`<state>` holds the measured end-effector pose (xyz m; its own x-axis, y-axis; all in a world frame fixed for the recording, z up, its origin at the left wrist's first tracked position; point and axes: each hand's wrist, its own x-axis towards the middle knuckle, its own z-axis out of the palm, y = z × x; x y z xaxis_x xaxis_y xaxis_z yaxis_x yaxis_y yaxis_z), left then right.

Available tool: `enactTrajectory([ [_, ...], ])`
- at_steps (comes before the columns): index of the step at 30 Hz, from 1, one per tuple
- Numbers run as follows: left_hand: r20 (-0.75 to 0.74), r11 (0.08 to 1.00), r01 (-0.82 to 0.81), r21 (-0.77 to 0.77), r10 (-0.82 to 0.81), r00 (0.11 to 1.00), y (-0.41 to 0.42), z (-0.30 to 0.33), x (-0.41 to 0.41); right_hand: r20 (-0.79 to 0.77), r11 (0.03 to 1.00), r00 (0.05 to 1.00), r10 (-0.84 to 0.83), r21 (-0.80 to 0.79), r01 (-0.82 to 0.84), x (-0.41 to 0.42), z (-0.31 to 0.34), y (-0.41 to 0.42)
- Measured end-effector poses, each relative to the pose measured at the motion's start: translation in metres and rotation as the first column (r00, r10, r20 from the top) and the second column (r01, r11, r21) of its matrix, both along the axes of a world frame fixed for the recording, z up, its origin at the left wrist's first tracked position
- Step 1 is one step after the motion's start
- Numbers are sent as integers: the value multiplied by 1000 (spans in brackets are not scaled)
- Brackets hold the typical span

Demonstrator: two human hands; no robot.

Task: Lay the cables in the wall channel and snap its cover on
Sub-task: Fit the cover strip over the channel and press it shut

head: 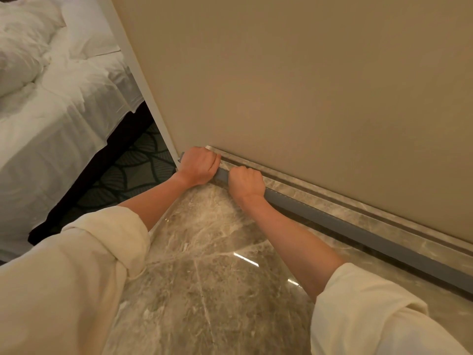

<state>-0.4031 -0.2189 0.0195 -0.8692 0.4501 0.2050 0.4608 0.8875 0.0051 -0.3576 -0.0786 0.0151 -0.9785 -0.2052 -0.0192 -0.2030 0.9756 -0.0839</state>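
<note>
Kneeling low over the floor, the person reaches both arms forward to the foot of a beige wall [307, 85], and the head view looks down on them. A long grey channel [358, 230] runs along the base of that wall, just in front of a marble skirting [332, 198], from the wall's corner at the left away toward the lower right edge of the view. The left hand [199, 165] sits at the corner end, fingers curled down over the top of the channel; the right hand [247, 183] is just beside it, also curled and clamped over the channel, with a short grey stretch showing between the two. Both hands hide the part they cover, so whether a cover is seated there cannot be told, and no cables show. Cream sleeves [107, 242] are rolled up to the forearms. The floor [204, 278] is glossy grey-brown marble with pale veins and small bright reflections. Left of the wall's white edge lies a bed [51, 111] with rumpled white sheets and a pillow, a dark base beneath it, and a dark leaf-patterned carpet [138, 160] beside that. No writing or labels can be read anywhere.
</note>
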Motion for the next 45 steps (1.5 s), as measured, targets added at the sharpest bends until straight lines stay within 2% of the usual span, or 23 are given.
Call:
enactTrajectory([
  [5, -28, 1000, -14, -10, 14, 1000, -1, -4, 1, -11, 1000, 1000, -14, -18, 14, 1, 0, -2],
  [10, 97, 965, -187, 184, 172, 980, 3, -2, -7, -18, 1000, 1000, -22, -18, 22, 2, 1, -3],
  [13, 174, 936, -250, 248, 211, 962, 6, 0, -13, -33, 999, 999, -25, -23, 25, 4, 1, -3],
  [19, 137, 896, -343, 281, 316, 939, 15, -5, -6, -24, 998, 998, -51, -42, 50, 7, 0, -5],
  [22, 136, 883, -369, 291, 344, 929, 17, -4, -7, 95, 992, 991, -90, -85, 98, 1, 6, -8],
  [26, 136, 878, -357, 319, 331, 934, 17, -5, -3, 417, 966, 907, -56, -209, 155, -15, 18, -11],
  [28, 128, 871, -359, 335, 335, 933, 16, -5, -2, 464, 962, 884, -47, -219, 166, -17, 19, -13],
  [35, 133, 835, -387, 392, 364, 922, 15, -4, 3, 218, 969, 970, -111, -192, 154, -5, 8, -19],
  [41, 143, 822, -404, 401, 379, 914, 15, -2, 7, 180, 974, 978, -103, -183, 136, -2, 7, -19],
  [45, 282, 847, -384, 366, 292, 914, 6, 0, 5, 176, 981, 981, -86, -157, 114, 2, 9, -18],
])
